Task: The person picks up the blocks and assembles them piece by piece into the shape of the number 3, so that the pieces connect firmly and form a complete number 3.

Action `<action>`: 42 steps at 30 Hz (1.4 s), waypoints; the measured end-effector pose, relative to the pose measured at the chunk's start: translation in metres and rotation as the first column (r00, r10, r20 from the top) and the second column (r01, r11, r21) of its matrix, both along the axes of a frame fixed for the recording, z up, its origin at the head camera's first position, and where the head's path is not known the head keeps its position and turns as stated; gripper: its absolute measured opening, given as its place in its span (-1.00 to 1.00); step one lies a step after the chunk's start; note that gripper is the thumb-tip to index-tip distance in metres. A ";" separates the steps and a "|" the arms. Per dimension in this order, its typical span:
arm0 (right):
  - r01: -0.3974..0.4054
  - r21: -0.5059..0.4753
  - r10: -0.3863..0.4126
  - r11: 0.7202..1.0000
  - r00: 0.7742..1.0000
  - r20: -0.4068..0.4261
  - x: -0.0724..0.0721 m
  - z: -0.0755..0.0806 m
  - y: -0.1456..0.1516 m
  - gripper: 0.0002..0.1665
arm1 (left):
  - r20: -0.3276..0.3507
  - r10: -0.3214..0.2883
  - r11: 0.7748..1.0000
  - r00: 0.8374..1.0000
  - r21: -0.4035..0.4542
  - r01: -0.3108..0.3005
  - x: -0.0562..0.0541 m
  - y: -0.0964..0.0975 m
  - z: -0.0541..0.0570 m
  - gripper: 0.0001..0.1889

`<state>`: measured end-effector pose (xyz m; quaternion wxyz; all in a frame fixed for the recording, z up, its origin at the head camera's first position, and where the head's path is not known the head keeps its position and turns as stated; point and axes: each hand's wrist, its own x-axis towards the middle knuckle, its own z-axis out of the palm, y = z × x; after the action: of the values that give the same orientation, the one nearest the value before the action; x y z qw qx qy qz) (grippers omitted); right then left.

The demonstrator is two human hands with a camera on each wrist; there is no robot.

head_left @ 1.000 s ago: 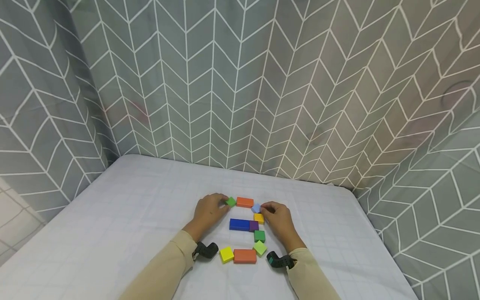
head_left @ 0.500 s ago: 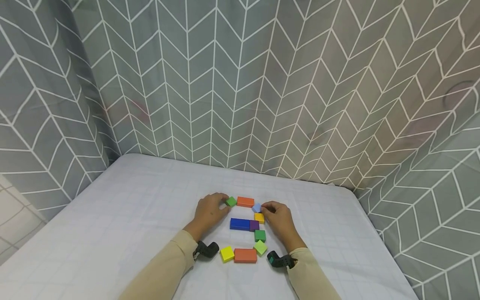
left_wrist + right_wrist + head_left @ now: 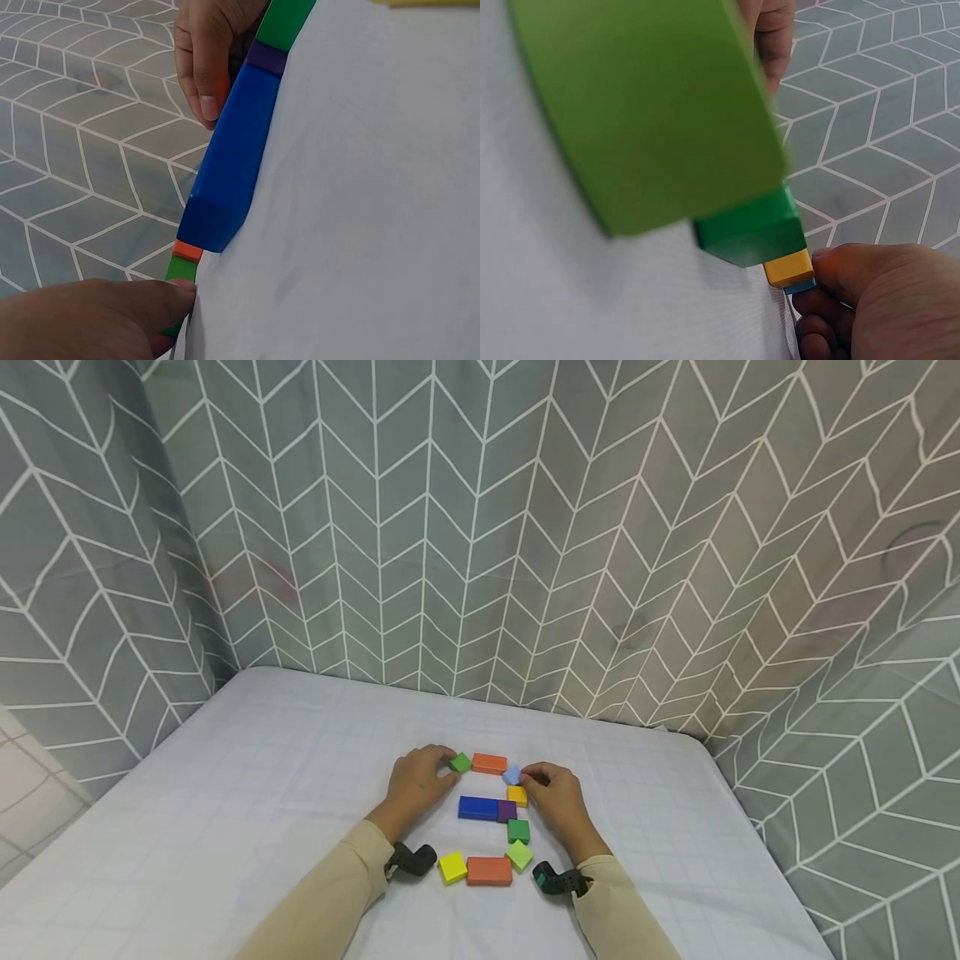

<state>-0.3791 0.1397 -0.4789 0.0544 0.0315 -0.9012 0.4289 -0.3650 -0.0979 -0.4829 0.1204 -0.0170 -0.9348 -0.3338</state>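
Note:
My left hand [image 3: 418,783] pinches a small green block [image 3: 461,762] at the far left end of a row of coloured blocks. The left wrist view shows its thumb [image 3: 177,296] against that green block. Beside it lies an orange-red block [image 3: 490,764]. My right hand [image 3: 558,797] pinches a light blue block [image 3: 512,775] at the row's far right corner, just behind an orange-yellow block [image 3: 517,796]. In the right wrist view, fingers partly hide the light blue block [image 3: 801,286].
Nearer lie a long blue block [image 3: 478,808], a purple block [image 3: 507,811], a green block [image 3: 518,832], a lime block [image 3: 519,857], a red block [image 3: 489,872] and a yellow block [image 3: 452,867]. A white cloth [image 3: 300,752] covers the table; patterned curtains [image 3: 450,527] hang behind.

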 end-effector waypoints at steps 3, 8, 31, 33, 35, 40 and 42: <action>0.011 0.007 -0.011 1.000 1.000 0.007 0.000 -0.001 0.000 -0.86 | -0.008 -0.004 1.000 1.000 -0.003 0.004 0.001 0.000 0.000 -0.61; 0.007 0.006 -0.007 1.000 1.000 0.003 0.000 -0.001 0.000 -0.85 | -0.020 -0.003 1.000 1.000 -0.014 0.002 0.001 0.001 0.000 -0.61; -0.008 -0.008 0.008 1.000 0.999 0.036 -0.004 -0.008 -0.003 -0.86 | 0.047 -0.012 1.000 0.999 0.009 0.012 -0.001 -0.006 -0.005 -0.52; -0.009 -0.002 0.009 1.000 1.000 0.030 -0.004 -0.008 -0.003 -0.86 | 0.049 -0.015 1.000 0.999 0.017 0.014 -0.001 -0.006 -0.005 -0.51; -0.005 0.002 0.005 1.000 1.000 0.025 -0.005 -0.009 -0.003 -0.86 | 0.046 -0.021 1.000 0.999 0.024 0.020 -0.001 -0.006 -0.006 -0.50; -0.009 0.006 0.008 1.000 1.000 0.016 -0.007 -0.009 -0.002 -0.86 | 0.046 -0.027 0.999 0.999 0.033 0.026 0.000 -0.006 -0.005 -0.50; -0.009 0.011 0.009 1.000 1.000 0.016 -0.007 -0.009 -0.002 -0.86 | 0.048 -0.029 0.999 0.998 0.031 0.027 0.000 -0.006 -0.004 -0.51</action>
<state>-0.3861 0.1377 -0.4878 0.0452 0.0326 -0.9038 0.4243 -0.3645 -0.1038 -0.4867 0.0934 -0.0204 -0.9318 -0.3502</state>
